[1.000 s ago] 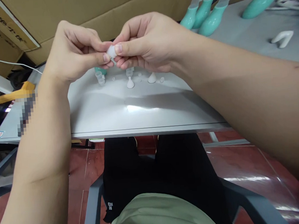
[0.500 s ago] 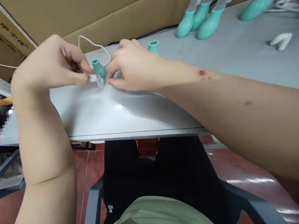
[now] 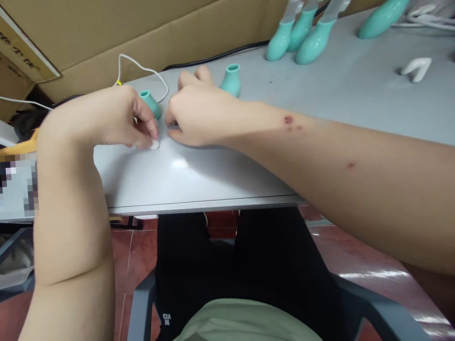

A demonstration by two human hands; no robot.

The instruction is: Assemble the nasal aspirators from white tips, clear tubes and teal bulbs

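Note:
My left hand (image 3: 123,121) is bent down at the wrist, its thumb and fingers pinching a small white rounded piece (image 3: 154,144) just above or on the table; most of it is covered by the fingertips. Right behind those fingers stands a teal bulb (image 3: 151,104) with an open neck, partly hidden. My right hand (image 3: 201,107) rests a short way to the right with curled fingers, thumb and forefinger tips close together; whatever may be between them is not visible. Beyond its knuckles is a second open-necked teal bulb (image 3: 232,80).
Several teal bulbs with clear tubes and white tips (image 3: 315,37) stand or lean at the back right. A white bent piece (image 3: 416,69) lies nearer. White cable (image 3: 140,67) and a cardboard wall (image 3: 129,20) run behind. The table's front edge (image 3: 199,205) is above my lap.
My left hand has moved right and toward me with the white piece. The clear small piece beside the bulb is no longer in sight. My right hand has barely moved.

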